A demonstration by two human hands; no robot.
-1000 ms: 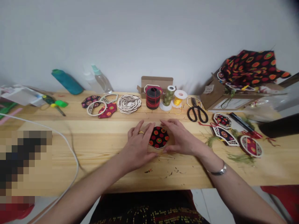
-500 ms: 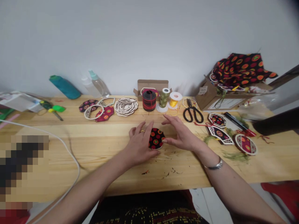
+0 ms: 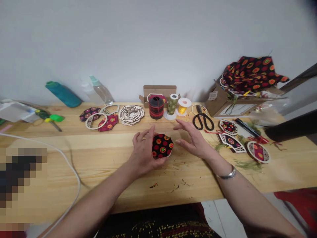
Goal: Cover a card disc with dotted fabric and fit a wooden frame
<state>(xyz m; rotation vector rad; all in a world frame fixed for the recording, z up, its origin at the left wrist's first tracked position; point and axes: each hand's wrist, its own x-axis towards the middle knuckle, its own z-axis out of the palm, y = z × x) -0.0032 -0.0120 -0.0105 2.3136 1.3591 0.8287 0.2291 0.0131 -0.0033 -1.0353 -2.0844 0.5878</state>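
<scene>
My left hand (image 3: 144,150) is curved round the left side of a round fabric-covered piece (image 3: 162,145), its thumb at the near edge and fingers at the far edge. The piece is black with red and orange dot motifs, and a thin pale rim shows at its lower right. It is at the middle of the wooden table, its left part hidden by my hand. To the right, my right hand (image 3: 192,138) is apart from the piece, fingers and thumb spread, holding nothing. Dark scraps (image 3: 153,185) lie on the wood nearer to me.
Behind my hands stand red-and-black (image 3: 156,109), green (image 3: 172,105) and yellow (image 3: 183,107) thread spools. Black-handled scissors (image 3: 203,121) lie right of them. A stack of wooden cut-outs (image 3: 131,115) sits left. Finished-looking ornaments (image 3: 258,152) lie right, before a cardboard box (image 3: 230,105). A white cable (image 3: 71,165) crosses the left.
My left hand and the round piece have shifted slightly left, and more of the piece shows. My right hand has come away from its right edge. The view has moved a little.
</scene>
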